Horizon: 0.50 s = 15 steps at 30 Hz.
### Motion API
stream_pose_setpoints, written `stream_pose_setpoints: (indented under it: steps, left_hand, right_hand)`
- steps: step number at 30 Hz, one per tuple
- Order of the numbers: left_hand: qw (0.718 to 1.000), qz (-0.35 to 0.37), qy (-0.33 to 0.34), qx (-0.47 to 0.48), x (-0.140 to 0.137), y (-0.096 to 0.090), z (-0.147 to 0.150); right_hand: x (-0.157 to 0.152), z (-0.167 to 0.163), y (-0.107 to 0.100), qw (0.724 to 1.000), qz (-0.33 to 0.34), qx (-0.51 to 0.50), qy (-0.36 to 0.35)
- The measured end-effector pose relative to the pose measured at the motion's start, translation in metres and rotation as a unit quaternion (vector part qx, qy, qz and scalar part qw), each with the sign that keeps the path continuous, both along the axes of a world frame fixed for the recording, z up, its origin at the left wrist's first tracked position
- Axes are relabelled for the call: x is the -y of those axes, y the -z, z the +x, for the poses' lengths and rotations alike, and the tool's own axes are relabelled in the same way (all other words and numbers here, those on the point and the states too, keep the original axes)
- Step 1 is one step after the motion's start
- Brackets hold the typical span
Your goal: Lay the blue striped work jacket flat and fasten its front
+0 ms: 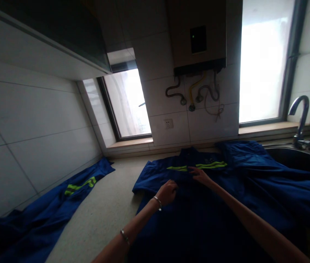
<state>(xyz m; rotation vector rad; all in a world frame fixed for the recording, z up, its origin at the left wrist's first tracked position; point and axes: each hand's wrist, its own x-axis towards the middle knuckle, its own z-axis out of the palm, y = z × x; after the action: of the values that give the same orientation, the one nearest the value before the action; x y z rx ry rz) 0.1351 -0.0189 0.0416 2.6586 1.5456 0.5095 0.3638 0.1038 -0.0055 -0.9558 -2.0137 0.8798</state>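
- so this blue jacket (pixel 182 197) is lying spread out on the pale surface (pixel 97 212), near the sink (pixel 286 157)
- left hand (pixel 168 191)'s over its front, fingers curled, can't tell from here if they're pinching cloth
- right hand (pixel 201 176)'s by the yellow stripe (pixel 211 165), fingers loosely spread

L wrist (pixel 162 199): slvr bangle (pixel 158 202) | L f'arm (pixel 141 220): 2nd slvr bangle (pixel 125 236) | R f'arm (pixel 242 212): bare

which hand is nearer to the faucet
Right. The right hand is at the chest of the blue garment, left of and nearer than the faucet in the view; the left hand is farther left and lower, over the same garment.
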Motion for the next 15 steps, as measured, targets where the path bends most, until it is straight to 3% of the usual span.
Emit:
stream_pose_setpoints:
  steps: [3, 7, 12, 15]
  left_hand:
    - [0.999, 0.008, -0.030, 0.029, -0.004, 0.007, 0.028]
    - [0.990, -0.004, -0.141, 0.003, -0.004, 0.017, 0.066]
    - [0.979, -0.006, -0.193, -0.064, -0.003, 0.013, 0.087]
    - [0.973, -0.071, -0.196, -0.100, -0.004, 0.000, 0.086]
  right_hand:
    - [0.009, 0.011, -0.011, 0.991, 0.089, 0.079, -0.062]
    - [0.015, 0.020, -0.011, 0.969, 0.171, 0.161, -0.076]
    - [0.014, 0.017, -0.010, 0.977, 0.183, 0.104, -0.046]
    - [0.011, 0.012, -0.010, 0.986, 0.160, 0.027, -0.022]
